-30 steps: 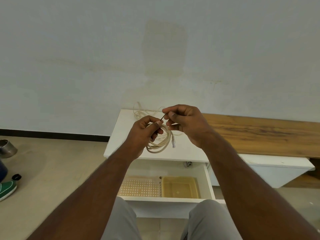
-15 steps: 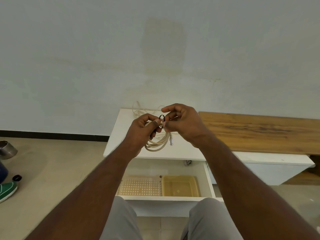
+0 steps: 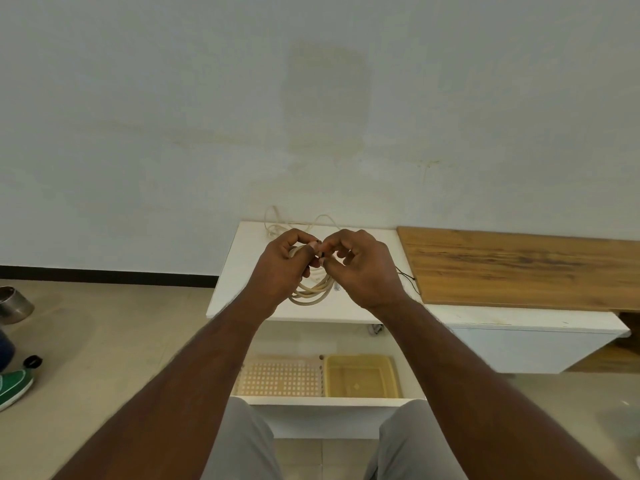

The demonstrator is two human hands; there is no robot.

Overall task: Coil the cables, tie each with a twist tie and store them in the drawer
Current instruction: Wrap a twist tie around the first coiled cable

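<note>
The left hand (image 3: 282, 263) gripped a coiled beige cable (image 3: 311, 292), its fingers curled round the top of the loops, which hung below that grip above the white cabinet top (image 3: 242, 268). Just beside it, the right hand (image 3: 360, 268) pinched a small black twist tie (image 3: 322, 254) between thumb and fingertips, against the coil. Another loose cable (image 3: 277, 225) lay beyond the hands; the open drawer (image 3: 325, 400) sat below them.

Clearance around the grip, above the white cabinet top (image 3: 242, 271)

Below: open drawer (image 3: 325, 401), floor taken by perforated tray (image 3: 280, 377) and yellow tray (image 3: 360, 375). Behind: loose cable (image 3: 277, 225) lies against the wall. Right: thin black wire (image 3: 408, 280), wooden board (image 3: 519, 268).
</note>
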